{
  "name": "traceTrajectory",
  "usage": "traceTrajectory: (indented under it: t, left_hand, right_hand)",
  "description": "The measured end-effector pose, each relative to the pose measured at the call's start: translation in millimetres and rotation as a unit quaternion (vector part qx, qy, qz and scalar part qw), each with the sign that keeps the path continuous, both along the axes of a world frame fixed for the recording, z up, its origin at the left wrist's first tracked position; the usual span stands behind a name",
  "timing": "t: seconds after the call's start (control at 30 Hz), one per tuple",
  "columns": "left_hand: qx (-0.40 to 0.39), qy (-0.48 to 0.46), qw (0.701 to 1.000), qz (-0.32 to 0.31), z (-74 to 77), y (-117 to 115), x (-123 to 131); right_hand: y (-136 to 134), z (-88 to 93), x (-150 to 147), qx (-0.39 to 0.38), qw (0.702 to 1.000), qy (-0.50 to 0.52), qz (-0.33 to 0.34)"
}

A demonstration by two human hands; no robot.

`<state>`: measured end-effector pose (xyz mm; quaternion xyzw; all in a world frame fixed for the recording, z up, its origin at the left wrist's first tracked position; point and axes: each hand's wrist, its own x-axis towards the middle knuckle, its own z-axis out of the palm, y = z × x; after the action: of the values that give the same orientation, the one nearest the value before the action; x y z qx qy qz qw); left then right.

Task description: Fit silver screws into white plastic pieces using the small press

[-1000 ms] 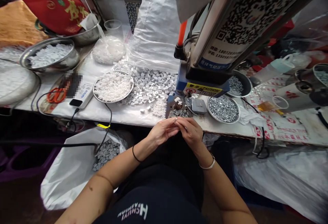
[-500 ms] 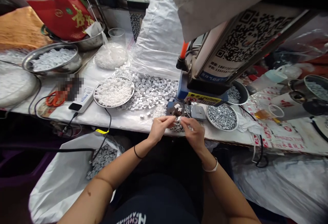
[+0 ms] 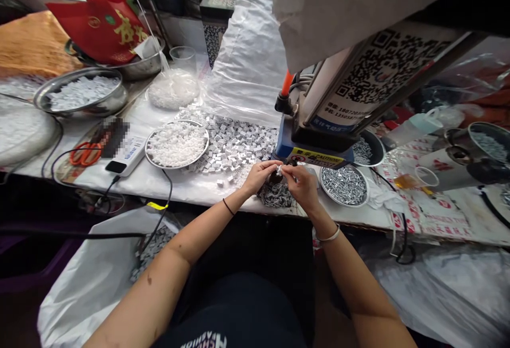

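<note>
The left hand [image 3: 258, 177] and right hand [image 3: 303, 186] are meeting just above the front edge of the table, their fingers curled and pinching a small white piece [image 3: 279, 168] at the tips, so the piece is sitting between the two hands, clear of the table. A thin black band [image 3: 228, 207] is circling the left wrist, and a silver bangle [image 3: 329, 236] is circling the right. Directly beneath the hands, a dark round fitting [image 3: 275, 178] is showing, with a heap of small grey pieces [image 3: 274, 195] lying just below it. Down to the left, a white sack [image 3: 91, 284] is holding more grey pieces [image 3: 153, 252]. Just beyond the hands, the blue base of a press [image 3: 295, 149] is standing, its column leaning toward the upper right in this view. To its right, a steel tray of metal pins [image 3: 343, 185] is resting on the table [image 3: 179, 191]. To the left, loose square white pieces [image 3: 235, 143] are spreading around a steel plate of white beads [image 3: 177, 144]. Farther left, orange scissors [image 3: 84, 154] are lying near a power strip [image 3: 127, 155], and a steel bowl [image 3: 82, 93] is standing at the back, below a red bag [image 3: 101, 26].
</note>
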<state>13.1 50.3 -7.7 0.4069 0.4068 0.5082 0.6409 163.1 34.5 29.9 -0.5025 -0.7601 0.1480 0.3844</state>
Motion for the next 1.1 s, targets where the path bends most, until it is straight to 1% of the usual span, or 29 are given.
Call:
traceTrajectory:
  t: [0.1,0.2,0.27,0.37,0.5,0.57,0.63,0.67,0.77,0.87,0.93,1.0,1.03,1.1]
  left_hand:
    - [0.004,-0.004,1.000,-0.025,-0.4,0.5,-3.6]
    - [0.037,-0.011,0.997,-0.060,1.0,0.6,-6.7]
    - [0.087,0.008,0.994,-0.062,2.5,0.9,-7.5]
    - [0.149,0.051,0.986,-0.044,3.6,3.2,-8.3]
    - [0.175,0.086,0.979,-0.055,2.1,8.4,-10.5]
    - [0.183,0.101,0.976,-0.066,1.2,10.7,-11.5]
    - [0.190,0.115,0.972,-0.073,0.3,12.5,-11.9]
    - [0.192,0.120,0.971,-0.076,-0.3,13.3,-11.8]
    - [0.196,0.123,0.969,-0.085,-1.8,15.2,-11.0]
    - [0.192,0.127,0.969,-0.094,-1.6,16.8,-10.8]
    - [0.185,0.132,0.968,-0.110,0.7,18.4,-12.0]
    - [0.192,0.145,0.962,-0.132,5.0,20.8,-14.8]
    - [0.203,0.155,0.956,-0.143,7.9,22.2,-16.8]
    - [0.228,0.177,0.944,-0.162,14.2,25.0,-20.9]
  right_hand:
    - [2.9,0.7,3.2,0.024,0.997,-0.053,0.046]
    - [2.6,0.1,4.0,0.029,0.996,-0.062,0.064]
    - [0.4,-0.8,3.3,0.028,0.997,-0.052,0.057]
    - [-3.8,-1.7,1.1,0.030,0.998,-0.044,0.035]
    - [-7.2,-1.2,0.2,0.045,0.997,-0.061,0.027]
    - [-8.3,-3.3,4.8,0.050,0.996,-0.069,0.030]
    - [-10.4,-11.4,15.1,0.056,0.995,-0.088,0.012]
    - [-12.1,-18.3,22.3,0.059,0.992,-0.108,-0.009]
    - [-20.7,-48.3,46.6,0.061,0.973,-0.207,-0.079]
    - [-29.6,-76.1,64.2,0.044,0.948,-0.307,-0.071]
    - [-30.9,-83.0,69.6,0.031,0.939,-0.339,-0.058]
    - [-27.2,-78.1,70.6,0.010,0.944,-0.326,-0.052]
    - [-24.2,-72.0,69.4,-0.005,0.952,-0.303,-0.049]
    - [-18.1,-55.7,63.2,-0.036,0.974,-0.221,-0.044]
